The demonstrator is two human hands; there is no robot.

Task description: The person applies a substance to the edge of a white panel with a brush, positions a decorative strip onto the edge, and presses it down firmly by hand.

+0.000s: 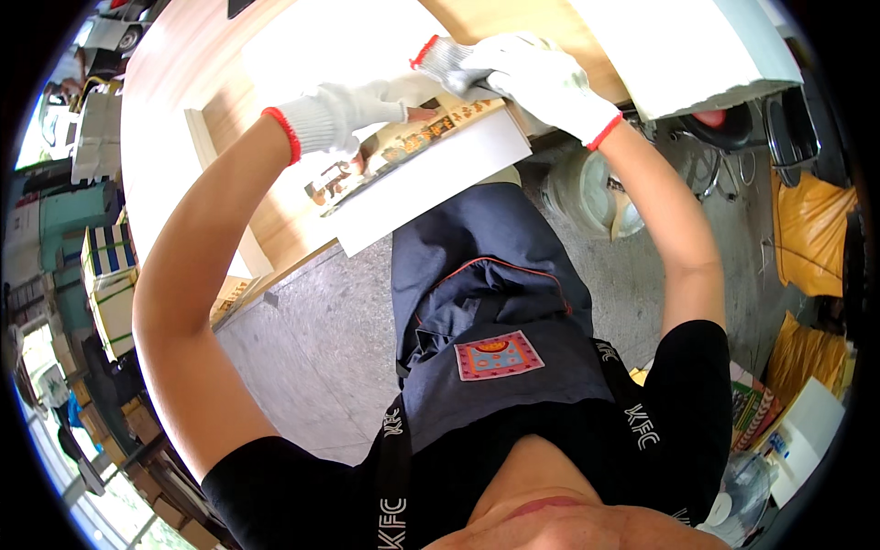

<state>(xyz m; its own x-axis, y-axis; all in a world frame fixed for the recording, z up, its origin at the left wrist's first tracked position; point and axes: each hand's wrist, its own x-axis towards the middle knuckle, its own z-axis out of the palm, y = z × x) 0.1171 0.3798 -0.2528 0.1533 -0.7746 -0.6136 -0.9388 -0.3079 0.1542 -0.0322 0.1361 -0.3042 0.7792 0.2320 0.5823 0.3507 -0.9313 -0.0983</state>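
Observation:
My left hand (pixel 353 115), in a white knit glove with a red cuff edge, reaches over a printed strip (pixel 408 147) with pictures on it. Its fingers are stretched out, with the thumb apart and near the strip. A skin-toned patch shows by the fingertips; whether it is a bare fingertip or print, I cannot tell. My right hand (pixel 545 82), gloved the same way, is closed around a loose white knit glove (pixel 449 66) whose red-edged cuff points left. Beneath the strip lies a white board (pixel 431 174), its near edge jutting past the table.
Pale wooden strips (pixel 247 252) lie on the light wood table (pixel 165 55) at left. A large white sheet or block (pixel 687 55) stands at the far right. Below the table's right side are a clear round container (pixel 587 188) and a black stool (pixel 724 128). Yellow sacks (pixel 811 234) sit at right.

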